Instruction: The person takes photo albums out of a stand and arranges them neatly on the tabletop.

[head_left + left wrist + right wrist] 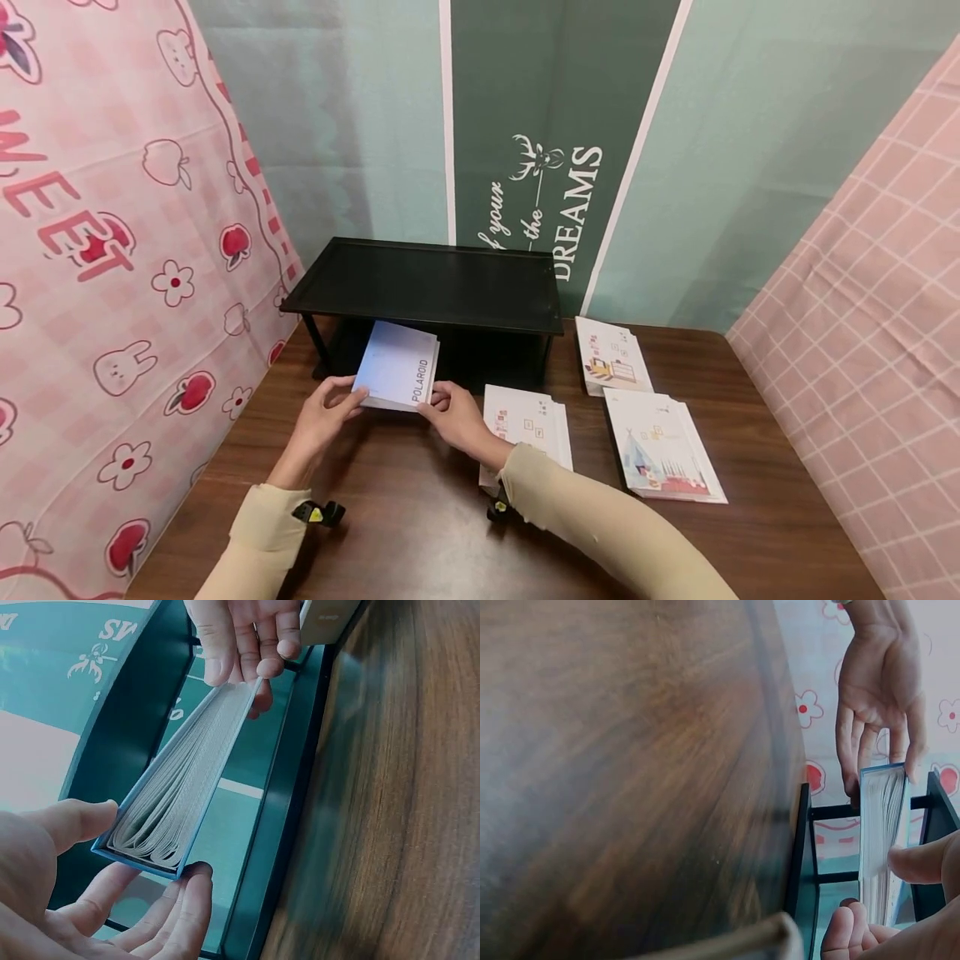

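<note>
In the head view a photo album (393,367) with a pale blue-white cover marked POLAROID is held at the front of a black two-tier rack (427,287). My left hand (324,417) pinches its left edge, thumb on the cover and fingers beneath, as the left wrist view also shows. On the opposite edge, my right hand (463,423) grips it the same way. Layered pages (187,776) show between the covers in the left wrist view. The album's far part reaches in under the rack's upper shelf, above the lower one.
Three white albums lie on the brown wooden table (405,533) to the right: one (528,417) partly behind my right forearm, another (611,358) at the back, a third (660,446) in front of that. Printed cloths (180,333) hang around the table.
</note>
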Tool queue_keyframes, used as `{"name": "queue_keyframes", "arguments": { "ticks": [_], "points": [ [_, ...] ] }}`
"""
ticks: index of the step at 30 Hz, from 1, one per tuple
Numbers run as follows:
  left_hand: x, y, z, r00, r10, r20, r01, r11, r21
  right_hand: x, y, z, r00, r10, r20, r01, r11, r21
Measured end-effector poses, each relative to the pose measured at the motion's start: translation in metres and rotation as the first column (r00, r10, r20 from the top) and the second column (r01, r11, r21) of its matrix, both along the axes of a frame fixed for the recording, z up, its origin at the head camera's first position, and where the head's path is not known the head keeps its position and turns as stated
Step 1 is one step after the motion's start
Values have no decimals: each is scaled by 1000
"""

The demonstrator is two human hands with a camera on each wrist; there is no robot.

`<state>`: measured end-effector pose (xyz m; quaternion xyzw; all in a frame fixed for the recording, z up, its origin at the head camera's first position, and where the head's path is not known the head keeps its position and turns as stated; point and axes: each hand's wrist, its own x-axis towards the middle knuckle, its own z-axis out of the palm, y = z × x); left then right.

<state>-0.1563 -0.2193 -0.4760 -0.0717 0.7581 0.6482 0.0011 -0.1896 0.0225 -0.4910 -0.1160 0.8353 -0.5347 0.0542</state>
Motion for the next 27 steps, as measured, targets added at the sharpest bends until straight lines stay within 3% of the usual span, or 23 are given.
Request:
{"name": "queue_keyframes", "arguments": {
  "ticks": [5,14,27],
  "points": [
    [8,0,0,1000,-21,1,21,996,-85,7,3,-3,1000,-4,-13,4,1000,12],
    [18,1,3,998,-65,-7,63,987,-147,21,7,-6,999,-2,-33,3,1000,25],
    [33,1,2,996,-90,3,88,965,-246,37,11,-9,999,13,40,-13,1000,21]
  ]
}}
